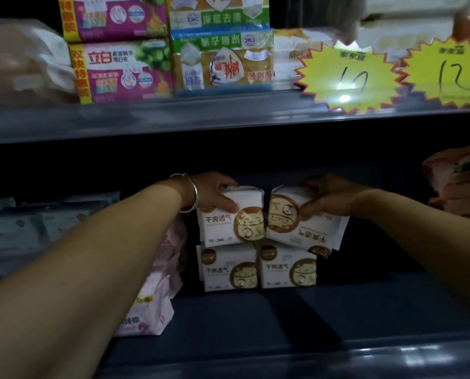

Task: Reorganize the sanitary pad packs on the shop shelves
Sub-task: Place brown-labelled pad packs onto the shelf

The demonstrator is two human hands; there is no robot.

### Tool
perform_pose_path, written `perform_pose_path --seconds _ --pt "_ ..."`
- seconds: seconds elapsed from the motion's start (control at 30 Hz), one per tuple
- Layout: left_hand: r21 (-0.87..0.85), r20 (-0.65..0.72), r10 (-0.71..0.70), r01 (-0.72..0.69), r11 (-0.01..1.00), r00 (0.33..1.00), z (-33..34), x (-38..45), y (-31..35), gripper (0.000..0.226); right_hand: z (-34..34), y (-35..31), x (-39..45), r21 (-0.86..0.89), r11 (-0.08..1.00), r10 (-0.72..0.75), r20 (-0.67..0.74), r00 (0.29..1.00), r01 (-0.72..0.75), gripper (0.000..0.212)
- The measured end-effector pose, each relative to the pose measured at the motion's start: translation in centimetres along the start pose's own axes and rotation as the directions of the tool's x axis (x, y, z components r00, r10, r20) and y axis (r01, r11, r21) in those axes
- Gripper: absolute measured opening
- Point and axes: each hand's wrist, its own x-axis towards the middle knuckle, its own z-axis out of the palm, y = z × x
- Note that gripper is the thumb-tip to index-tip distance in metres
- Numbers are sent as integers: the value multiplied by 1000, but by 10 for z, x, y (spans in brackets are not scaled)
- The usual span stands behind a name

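Several white pad packs with a gold cat emblem are stacked two high on the dark lower shelf (296,318). My left hand (217,191), a silver bangle on its wrist, grips the upper left pack (228,220), which stands upright. My right hand (327,198) grips the upper right pack (305,228), which is upside down and tilted. Both rest on the lower left pack (225,269) and the lower right pack (287,266).
Pink packs (152,296) lean left of the stack, pale green packs (23,231) lie further left, and orange packs (458,184) sit at the right. The upper shelf (173,119) holds soap boxes (121,69) and yellow price tags (348,75).
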Motion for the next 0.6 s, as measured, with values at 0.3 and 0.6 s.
perform_pose_path --seconds 0.3,0.6 --pt "48 -15 6 -5 999 1000 -4 28 -13 61 4 3 26 -46 999 -28 -45 999 26 40" --pt "101 -73 -13 20 995 997 10 58 -28 67 7 9 43 -66 998 -25 -80 997 20 44"
